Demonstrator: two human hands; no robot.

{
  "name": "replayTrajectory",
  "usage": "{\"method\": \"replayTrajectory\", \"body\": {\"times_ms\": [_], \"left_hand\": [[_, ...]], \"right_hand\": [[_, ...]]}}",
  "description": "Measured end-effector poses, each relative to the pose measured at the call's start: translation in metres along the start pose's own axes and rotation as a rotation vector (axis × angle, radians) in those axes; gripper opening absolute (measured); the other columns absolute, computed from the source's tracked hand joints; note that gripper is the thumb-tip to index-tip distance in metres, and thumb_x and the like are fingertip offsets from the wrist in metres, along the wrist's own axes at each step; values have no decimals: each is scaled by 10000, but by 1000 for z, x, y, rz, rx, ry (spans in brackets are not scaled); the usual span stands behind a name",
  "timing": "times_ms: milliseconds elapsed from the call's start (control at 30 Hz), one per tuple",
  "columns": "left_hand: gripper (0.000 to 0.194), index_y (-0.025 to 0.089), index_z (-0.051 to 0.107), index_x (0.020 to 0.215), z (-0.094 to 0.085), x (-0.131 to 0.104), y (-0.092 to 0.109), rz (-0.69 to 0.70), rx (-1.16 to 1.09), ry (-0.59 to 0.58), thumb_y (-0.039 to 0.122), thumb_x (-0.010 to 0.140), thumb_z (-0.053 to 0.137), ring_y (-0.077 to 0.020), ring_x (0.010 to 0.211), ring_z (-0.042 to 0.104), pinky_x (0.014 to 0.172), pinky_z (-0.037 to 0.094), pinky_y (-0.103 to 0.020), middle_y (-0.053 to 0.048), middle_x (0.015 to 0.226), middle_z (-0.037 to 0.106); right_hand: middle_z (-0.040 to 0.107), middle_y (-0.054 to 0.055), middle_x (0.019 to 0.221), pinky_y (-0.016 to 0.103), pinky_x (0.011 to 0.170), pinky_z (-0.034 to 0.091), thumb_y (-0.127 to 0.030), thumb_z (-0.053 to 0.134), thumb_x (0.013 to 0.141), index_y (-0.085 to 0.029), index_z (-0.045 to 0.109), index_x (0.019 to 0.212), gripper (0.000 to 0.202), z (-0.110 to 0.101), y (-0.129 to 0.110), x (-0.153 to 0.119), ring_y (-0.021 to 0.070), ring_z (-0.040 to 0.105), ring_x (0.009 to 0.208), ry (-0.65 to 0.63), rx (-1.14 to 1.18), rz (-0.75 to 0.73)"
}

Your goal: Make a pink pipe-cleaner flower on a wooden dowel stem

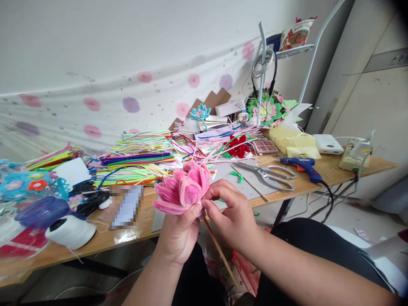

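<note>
A pink fuzzy flower (183, 189), its petals shaped from pipe cleaners, is held up over the table's front edge. My left hand (180, 236) is closed round its base, thumb pressed against the lower petals. From beneath the flower a thin wooden stick (221, 255) slants down to the right. My right hand (226, 206) pinches with thumb and index finger at the right side of the flower's base. What lies between those fingertips is too small to make out.
Bundles of coloured pipe cleaners (137, 159) cover the wooden table (140, 225). Scissors (270, 175) and a blue glue gun (302, 166) lie to the right. A white thread spool (70, 231) stands at the left. Farther back are a red flower (237, 146) and a blue flower (200, 112).
</note>
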State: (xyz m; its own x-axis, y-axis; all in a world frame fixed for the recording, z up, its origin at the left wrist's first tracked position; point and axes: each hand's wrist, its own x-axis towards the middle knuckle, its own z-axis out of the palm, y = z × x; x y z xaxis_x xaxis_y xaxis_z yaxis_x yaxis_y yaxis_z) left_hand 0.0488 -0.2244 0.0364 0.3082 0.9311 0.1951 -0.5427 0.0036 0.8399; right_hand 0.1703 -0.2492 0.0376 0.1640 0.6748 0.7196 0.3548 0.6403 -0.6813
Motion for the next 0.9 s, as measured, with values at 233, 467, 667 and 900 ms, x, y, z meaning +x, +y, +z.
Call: {"method": "replayTrajectory", "body": {"times_ms": [233,467,667,900], "left_hand": [[556,301,581,1220,1,-1,-1,2,-36,41,171,703,742,-214,1094,544,797,503,-282,-31,1154,619],[360,212,671,953,-1,0,-2,-46,-138,119,181,618,800,-138,782,603,660,521,-222,-8,848,643],[389,151,665,826,-1,2,6,-191,-259,253,157,489,859,-152,721,636,721,561,-281,-58,833,680],[412,134,668,835,-3,0,10,-236,-310,253,168,474,864,-155,718,650,708,569,-271,-57,818,683]], "right_hand": [[593,55,830,316,717,413,-86,552,831,-163,599,793,97,3,1,-4,183,522,814,-20,-41,-42],[527,9,769,317,720,414,-217,582,835,-195,572,766,73,3,5,0,163,511,757,-125,541,311],[528,-1,736,289,731,379,-252,587,807,-176,550,728,115,-11,16,0,144,493,740,-123,849,508],[489,-11,685,261,610,379,-179,522,836,-193,470,697,149,-25,10,-4,128,466,651,-310,419,243]]}}
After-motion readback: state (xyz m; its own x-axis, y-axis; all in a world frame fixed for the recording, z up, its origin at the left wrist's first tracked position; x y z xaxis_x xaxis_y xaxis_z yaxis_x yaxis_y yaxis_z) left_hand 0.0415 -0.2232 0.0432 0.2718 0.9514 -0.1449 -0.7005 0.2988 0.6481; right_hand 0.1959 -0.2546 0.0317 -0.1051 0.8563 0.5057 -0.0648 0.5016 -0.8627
